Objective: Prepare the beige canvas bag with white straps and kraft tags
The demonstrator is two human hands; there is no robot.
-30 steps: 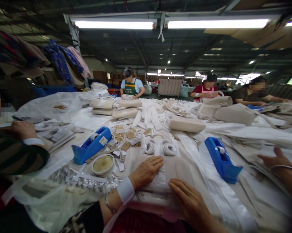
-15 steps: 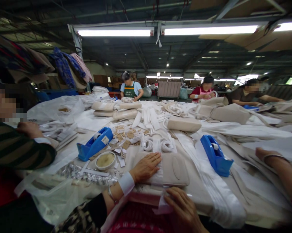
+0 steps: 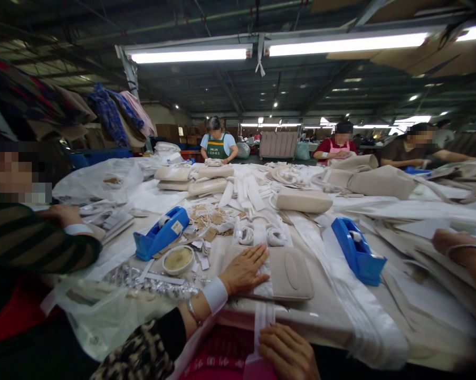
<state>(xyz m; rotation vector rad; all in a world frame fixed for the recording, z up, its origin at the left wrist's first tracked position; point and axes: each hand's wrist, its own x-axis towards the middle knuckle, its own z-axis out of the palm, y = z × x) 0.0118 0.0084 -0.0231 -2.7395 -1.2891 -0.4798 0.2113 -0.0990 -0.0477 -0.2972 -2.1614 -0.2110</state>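
Observation:
My left hand [image 3: 244,270] lies flat with fingers stretched out, pressing on a folded beige fabric piece [image 3: 295,274]. Down the middle of that piece runs a whitish translucent strip [image 3: 265,315], partly under my left fingers, that hangs over the table edge. My right hand [image 3: 288,349] is below the edge, with its curled fingers closed at the strip's lower part; the fingertips are partly hidden. Just beyond the beige piece, two white coils [image 3: 276,236] sit side by side on a white backing.
Blue tape dispensers stand left [image 3: 162,232] and right [image 3: 359,250]. A round bowl [image 3: 178,259] is near a pile of tags [image 3: 210,224]. Long white plastic sheets [image 3: 351,311] hang over the front edge at right. Co-workers' arms reach in from both sides; other people work across the table.
My right hand has moved down and slightly left, and the strip now stretches straighter past the table edge. My left hand stays on the beige piece. The view has shifted a little.

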